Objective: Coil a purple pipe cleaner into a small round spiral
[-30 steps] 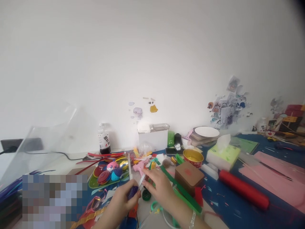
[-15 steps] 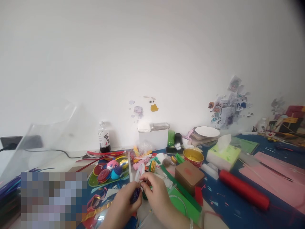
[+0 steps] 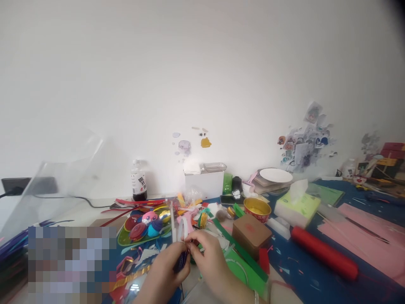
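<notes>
My left hand (image 3: 166, 267) is closed around a dark blue-purple rounded piece with a ridged surface (image 3: 180, 262), mostly hidden by the fingers. The fingertips of my right hand (image 3: 207, 253) are pinched together against the left thumb. From where the fingertips meet, a narrow white strip (image 3: 182, 230) curves up in a loop. Left of the hands, a green tray (image 3: 122, 241) bears several round pieces wrapped in pink, red, blue and gold trim. Beyond the fingers stands a gold roll of trim (image 3: 203, 220).
A brown box (image 3: 251, 236), a gold-lined bowl (image 3: 257, 207) and a tissue pack (image 3: 297, 209) stand to the right. Farther right lie a red roll (image 3: 324, 252) and pink sheets (image 3: 363, 236). A bottle (image 3: 139, 180) stands by the wall. Green sheets (image 3: 245, 270) lie beside my right forearm.
The white loop has become more upright and rounder above the fingertips. Both hands stay together in nearly the same place, with the view shifted very slightly.
</notes>
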A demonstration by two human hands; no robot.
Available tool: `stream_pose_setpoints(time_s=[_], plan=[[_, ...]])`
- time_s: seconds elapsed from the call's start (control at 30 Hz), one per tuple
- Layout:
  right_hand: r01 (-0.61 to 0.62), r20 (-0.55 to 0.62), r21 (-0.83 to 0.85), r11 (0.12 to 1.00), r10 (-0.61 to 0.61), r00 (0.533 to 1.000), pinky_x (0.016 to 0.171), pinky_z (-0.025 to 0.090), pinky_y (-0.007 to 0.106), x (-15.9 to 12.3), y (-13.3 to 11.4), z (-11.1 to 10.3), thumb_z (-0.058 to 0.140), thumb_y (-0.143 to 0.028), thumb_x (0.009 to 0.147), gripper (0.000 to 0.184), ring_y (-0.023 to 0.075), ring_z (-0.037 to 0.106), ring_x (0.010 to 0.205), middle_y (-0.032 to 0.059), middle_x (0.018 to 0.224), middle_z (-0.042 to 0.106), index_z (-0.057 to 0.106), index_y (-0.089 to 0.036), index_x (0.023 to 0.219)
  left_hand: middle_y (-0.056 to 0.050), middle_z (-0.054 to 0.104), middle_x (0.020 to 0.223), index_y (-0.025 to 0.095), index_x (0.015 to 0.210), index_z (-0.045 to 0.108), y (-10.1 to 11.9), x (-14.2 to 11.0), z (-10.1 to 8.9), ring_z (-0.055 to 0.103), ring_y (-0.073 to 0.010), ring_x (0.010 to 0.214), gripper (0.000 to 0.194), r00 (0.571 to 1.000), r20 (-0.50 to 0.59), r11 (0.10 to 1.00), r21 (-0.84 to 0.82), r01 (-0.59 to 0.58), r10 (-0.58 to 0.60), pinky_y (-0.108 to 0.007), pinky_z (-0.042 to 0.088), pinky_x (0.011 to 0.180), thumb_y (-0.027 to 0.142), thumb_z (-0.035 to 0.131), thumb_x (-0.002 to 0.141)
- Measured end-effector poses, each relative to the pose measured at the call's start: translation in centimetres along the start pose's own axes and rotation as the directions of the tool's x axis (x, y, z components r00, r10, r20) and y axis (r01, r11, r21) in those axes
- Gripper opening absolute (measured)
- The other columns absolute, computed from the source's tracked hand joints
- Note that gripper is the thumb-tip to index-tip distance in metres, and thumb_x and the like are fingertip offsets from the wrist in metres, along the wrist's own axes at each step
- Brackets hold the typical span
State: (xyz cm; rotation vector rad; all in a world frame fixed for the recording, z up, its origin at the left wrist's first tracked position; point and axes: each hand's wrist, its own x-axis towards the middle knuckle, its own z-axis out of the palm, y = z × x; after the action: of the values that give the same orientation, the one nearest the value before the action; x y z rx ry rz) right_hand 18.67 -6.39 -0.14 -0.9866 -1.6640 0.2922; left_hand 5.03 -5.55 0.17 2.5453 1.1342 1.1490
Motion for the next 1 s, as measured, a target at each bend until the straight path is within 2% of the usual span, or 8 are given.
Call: stream_pose_setpoints(time_s=[0.17,0.4,0.47,0.57,0.63,0.77,0.87,1.0], plan=[[-0.034,0.040,-0.078,0.996,0.037,0.999,0.065,0.043,0.023,0.0,-0.2,-0.1,0.047,-0.006,0.075,0.018,0.0155,0.056,0.074,0.0008,0.079,0.061,0.055,-0.020,0.082,-0.001,0.065,0.069,0.022,0.074,0.056,0.0,0.1,0.0,0.060,-0.0157,0.062,0.011,0.998,0.035,0.996,-0.067,0.056,-0.054,-0.022,0.045,0.058,0.023,0.046,0.074],[-0.072,-0.016,-0.185,0.980,0.070,0.997,0.056,0.039,0.022,0.1,0.2,-0.1,0.042,-0.008,0.078,0.013,0.0145,0.051,0.064,0.0000,0.072,0.054,0.048,-0.020,0.077,0.002,0.062,0.067,0.022,0.075,0.053,0.1,0.7,-0.3,0.057,-0.0152,0.060,0.013,0.951,0.043,0.909,-0.284,0.305,-0.306,-0.022,0.044,0.057,0.033,0.047,0.074],[-0.078,-0.033,-0.232,0.970,0.072,0.997,0.055,0.039,0.023,0.2,0.4,-0.1,0.041,-0.009,0.079,0.012,0.0149,0.050,0.063,0.0002,0.071,0.053,0.046,-0.020,0.076,0.003,0.061,0.064,0.021,0.078,0.053,0.3,1.0,-0.2,0.054,-0.0137,0.050,0.017,0.913,0.137,0.826,-0.390,0.407,-0.385,-0.022,0.042,0.048,0.037,0.047,0.073],[-0.043,-0.021,-0.295,0.954,0.039,0.999,0.055,0.038,0.023,0.2,0.6,0.0,0.040,-0.008,0.077,0.014,0.0153,0.049,0.063,0.0004,0.070,0.052,0.046,-0.020,0.076,0.007,0.054,0.051,0.020,0.072,0.051,0.6,1.1,0.3,0.038,-0.0080,0.030,0.023,0.848,0.309,0.693,-0.489,0.529,-0.430,-0.020,0.029,0.033,0.043,0.045,0.072],[-0.003,-0.001,-0.322,0.947,0.003,1.000,0.056,0.038,0.024,0.2,0.5,-0.1,0.040,-0.006,0.076,0.015,0.0158,0.049,0.064,0.0007,0.071,0.052,0.045,-0.020,0.076,0.009,0.045,0.042,0.020,0.066,0.048,0.6,1.1,0.7,0.031,-0.0064,0.027,0.025,0.841,0.345,0.656,-0.526,0.542,-0.417,-0.019,0.024,0.031,0.045,0.045,0.072],[0.077,0.024,-0.278,0.957,-0.073,0.997,0.064,0.041,0.027,0.3,-0.1,-0.3,0.040,-0.002,0.073,0.019,0.0166,0.048,0.073,0.0022,0.077,0.051,0.044,-0.020,0.075,0.011,0.036,0.035,0.021,0.062,0.046,0.2,1.0,0.7,0.033,-0.0077,0.027,0.026,0.853,0.290,0.683,-0.512,0.522,-0.435,-0.019,0.024,0.033,0.044,0.044,0.073],[0.102,0.032,-0.182,0.978,-0.098,0.995,0.068,0.042,0.027,0.3,-0.3,-0.4,0.040,-0.001,0.074,0.020,0.0163,0.048,0.077,0.0028,0.081,0.051,0.045,-0.020,0.076,0.008,0.044,0.039,0.021,0.064,0.051,0.0,1.1,0.2,0.040,-0.0102,0.032,0.025,0.875,0.221,0.761,-0.432,0.484,-0.431,-0.020,0.030,0.036,0.042,0.043,0.074],[0.081,0.007,-0.106,0.991,-0.081,0.997,0.068,0.043,0.026,0.4,0.1,-0.5,0.044,-0.003,0.075,0.020,0.0155,0.051,0.076,0.0019,0.081,0.055,0.050,-0.020,0.082,0.003,0.060,0.057,0.021,0.068,0.057,0.1,1.1,-0.3,0.056,-0.0158,0.055,0.023,0.929,0.116,0.865,-0.339,0.370,-0.352,-0.023,0.043,0.053,0.039,0.045,0.075]])
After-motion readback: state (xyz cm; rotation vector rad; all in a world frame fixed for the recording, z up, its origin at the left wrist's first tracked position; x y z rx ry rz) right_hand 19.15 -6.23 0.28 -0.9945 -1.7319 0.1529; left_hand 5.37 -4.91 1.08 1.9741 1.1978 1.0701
